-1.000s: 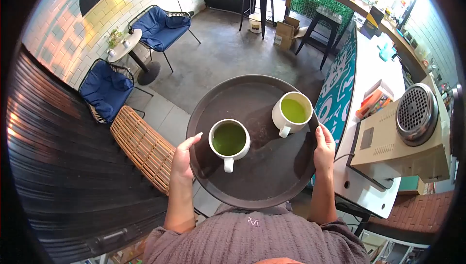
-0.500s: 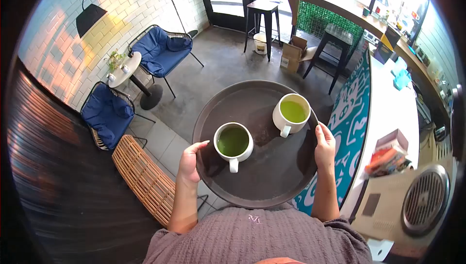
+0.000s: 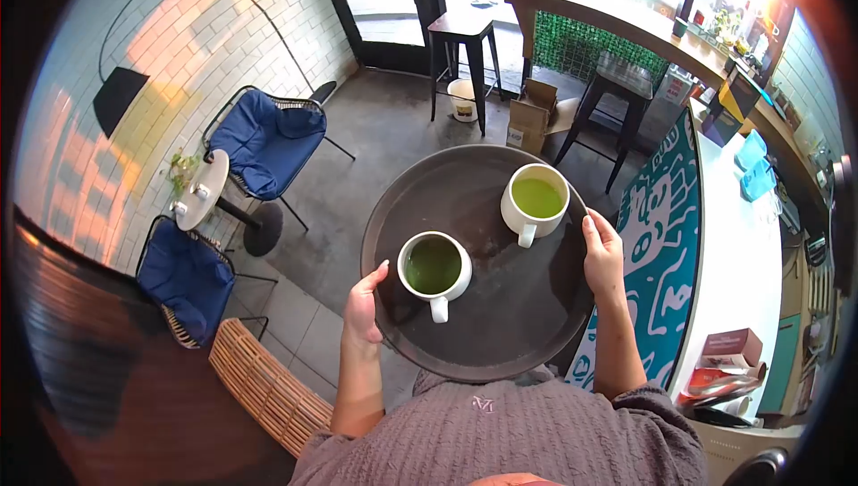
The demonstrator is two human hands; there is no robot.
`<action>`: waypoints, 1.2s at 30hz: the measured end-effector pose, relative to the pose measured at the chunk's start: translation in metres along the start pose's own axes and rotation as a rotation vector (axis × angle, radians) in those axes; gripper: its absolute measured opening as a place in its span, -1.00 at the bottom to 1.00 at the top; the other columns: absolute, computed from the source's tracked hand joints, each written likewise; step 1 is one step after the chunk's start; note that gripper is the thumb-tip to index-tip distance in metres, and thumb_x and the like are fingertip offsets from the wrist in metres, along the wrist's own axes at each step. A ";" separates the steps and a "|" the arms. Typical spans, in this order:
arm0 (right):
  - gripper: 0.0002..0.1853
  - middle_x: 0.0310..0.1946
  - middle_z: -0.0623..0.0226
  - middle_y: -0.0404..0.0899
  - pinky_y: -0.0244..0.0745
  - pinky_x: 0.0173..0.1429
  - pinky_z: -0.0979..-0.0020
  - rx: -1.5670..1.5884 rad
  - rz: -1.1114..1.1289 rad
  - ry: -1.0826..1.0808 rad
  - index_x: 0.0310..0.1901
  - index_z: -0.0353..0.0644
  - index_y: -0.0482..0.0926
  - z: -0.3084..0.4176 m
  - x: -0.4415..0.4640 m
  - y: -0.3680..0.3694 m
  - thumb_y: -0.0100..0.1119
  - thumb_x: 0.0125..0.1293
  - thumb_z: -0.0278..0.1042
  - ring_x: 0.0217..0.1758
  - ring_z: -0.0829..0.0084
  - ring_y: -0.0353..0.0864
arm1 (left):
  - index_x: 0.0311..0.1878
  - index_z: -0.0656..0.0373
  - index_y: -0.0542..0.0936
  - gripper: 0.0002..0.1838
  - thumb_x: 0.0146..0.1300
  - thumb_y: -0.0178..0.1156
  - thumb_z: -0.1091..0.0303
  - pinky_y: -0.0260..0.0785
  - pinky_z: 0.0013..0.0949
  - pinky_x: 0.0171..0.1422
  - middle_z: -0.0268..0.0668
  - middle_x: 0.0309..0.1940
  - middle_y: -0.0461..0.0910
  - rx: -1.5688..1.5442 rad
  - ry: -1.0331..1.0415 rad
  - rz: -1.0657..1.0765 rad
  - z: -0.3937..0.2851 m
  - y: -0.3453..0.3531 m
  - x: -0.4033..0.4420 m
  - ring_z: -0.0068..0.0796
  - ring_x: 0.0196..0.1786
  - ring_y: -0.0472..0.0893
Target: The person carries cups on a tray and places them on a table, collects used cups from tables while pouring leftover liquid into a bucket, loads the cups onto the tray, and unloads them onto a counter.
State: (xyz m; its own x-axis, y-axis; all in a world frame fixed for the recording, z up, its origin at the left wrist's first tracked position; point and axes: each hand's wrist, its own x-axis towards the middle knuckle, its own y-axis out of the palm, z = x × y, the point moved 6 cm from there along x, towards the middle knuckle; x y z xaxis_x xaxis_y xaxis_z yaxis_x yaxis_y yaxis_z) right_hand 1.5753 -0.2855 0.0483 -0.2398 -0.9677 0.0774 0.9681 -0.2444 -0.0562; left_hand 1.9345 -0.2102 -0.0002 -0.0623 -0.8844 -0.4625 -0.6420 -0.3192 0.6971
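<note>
Brown tray (image 3: 500,330), frame centre | left hand (image 3: 362,305) and right hand (image 3: 604,249) hold its opposite sides | left mug (image 3: 434,266) nearer left hand, right mug (image 3: 535,198) nearer right hand | handles (image 3: 439,310) toward frame bottom

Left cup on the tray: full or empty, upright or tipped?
Upright, with liquid in it: the left cup sits base-down on the tray, dark green liquid visible inside below the rim.

The left cup (image 3: 434,265) and right cup (image 3: 536,197) make 2 blocks on the tray (image 3: 500,325); its near right has room.
</note>
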 end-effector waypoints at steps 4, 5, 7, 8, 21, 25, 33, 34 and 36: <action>-0.65 -0.02 0.34 0.61 0.35 0.20 0.57 0.001 -0.035 -0.030 0.14 -0.39 0.53 -0.003 0.063 0.037 0.04 0.47 -0.31 0.06 0.58 0.51 | 0.05 0.37 0.57 -0.63 0.45 -0.03 0.26 0.50 -0.25 0.17 -0.13 -0.03 0.65 0.097 -0.022 0.033 -0.047 0.015 0.076 -0.30 0.01 0.65; -0.65 -0.02 0.33 0.61 0.35 0.19 0.56 -0.016 -0.052 -0.038 0.14 -0.39 0.53 -0.001 0.079 0.047 0.04 0.47 -0.31 0.06 0.58 0.52 | 0.03 0.38 0.57 -0.64 0.45 -0.03 0.26 0.51 -0.26 0.14 -0.13 -0.03 0.65 0.089 -0.038 0.059 -0.058 0.021 0.096 -0.30 -0.01 0.66; -0.65 -0.03 0.32 0.62 0.36 0.18 0.55 -0.010 -0.077 -0.036 0.14 -0.40 0.52 0.001 0.111 0.065 0.04 0.47 -0.32 0.04 0.58 0.52 | 0.02 0.38 0.58 -0.64 0.46 -0.03 0.25 0.53 -0.28 0.11 -0.14 -0.04 0.66 0.082 -0.061 0.088 -0.083 0.025 0.135 -0.31 -0.03 0.66; -0.65 -0.05 0.31 0.63 0.36 0.16 0.54 0.001 -0.086 -0.029 0.14 -0.40 0.52 0.001 0.127 0.074 0.03 0.47 -0.33 0.03 0.57 0.52 | 0.02 0.38 0.58 -0.64 0.46 -0.03 0.25 0.53 -0.27 0.10 -0.14 -0.05 0.66 0.066 -0.083 0.087 -0.093 0.021 0.158 -0.32 -0.03 0.67; -0.67 -0.09 0.35 0.63 0.41 0.10 0.55 0.085 -0.021 0.026 0.11 -0.40 0.52 -0.022 0.327 0.138 0.11 0.42 -0.36 -0.03 0.59 0.54 | 0.06 0.35 0.55 -0.61 0.48 -0.07 0.21 0.47 -0.26 0.18 -0.14 -0.01 0.64 0.125 -0.038 0.084 -0.183 0.103 0.350 -0.30 0.03 0.63; -0.61 -0.04 0.32 0.61 0.40 0.12 0.54 0.049 0.049 0.022 0.15 -0.40 0.47 -0.020 0.406 0.143 0.15 0.40 -0.33 -0.01 0.57 0.54 | 0.08 0.36 0.54 -0.61 0.46 -0.05 0.21 0.47 -0.22 0.20 -0.10 0.04 0.62 -0.024 -0.112 0.140 -0.184 0.136 0.417 -0.27 0.06 0.62; -0.59 -0.08 0.13 0.62 0.41 0.11 0.43 -0.363 0.014 -0.073 0.14 -0.27 0.51 0.003 0.568 0.139 0.23 0.33 -0.25 -0.02 0.42 0.58 | 0.06 0.27 0.57 -0.64 0.41 0.06 0.18 0.41 -0.25 0.22 -0.22 0.01 0.61 0.115 0.117 -0.027 -0.212 0.193 0.528 -0.37 0.06 0.59; -0.60 -0.13 0.12 0.62 0.42 0.07 0.40 -0.625 -0.095 -0.351 0.11 -0.24 0.53 0.025 0.581 0.142 0.26 0.29 -0.25 -0.07 0.38 0.59 | 0.05 0.25 0.57 -0.66 0.39 0.09 0.19 0.39 -0.28 0.22 -0.26 0.00 0.60 0.212 0.220 -0.152 -0.220 0.190 0.538 -0.41 0.07 0.58; -0.61 -0.18 0.11 0.62 0.44 0.02 0.36 -0.881 -0.191 -0.632 0.08 -0.21 0.55 0.054 0.598 0.158 0.29 0.25 -0.26 -0.12 0.35 0.60 | 0.04 0.24 0.58 -0.67 0.38 0.11 0.19 0.37 -0.31 0.22 -0.28 0.00 0.60 0.190 0.210 -0.175 -0.226 0.209 0.553 -0.44 0.06 0.57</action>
State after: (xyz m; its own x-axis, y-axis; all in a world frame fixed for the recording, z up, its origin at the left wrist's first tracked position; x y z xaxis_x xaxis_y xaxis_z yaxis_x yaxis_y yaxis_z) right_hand 1.5888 -0.8992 0.1390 -0.0557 -0.7646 0.6420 0.4672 -0.5882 -0.6601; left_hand 1.9389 -0.8424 0.0135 0.2075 -0.8789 -0.4295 -0.7611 -0.4208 0.4935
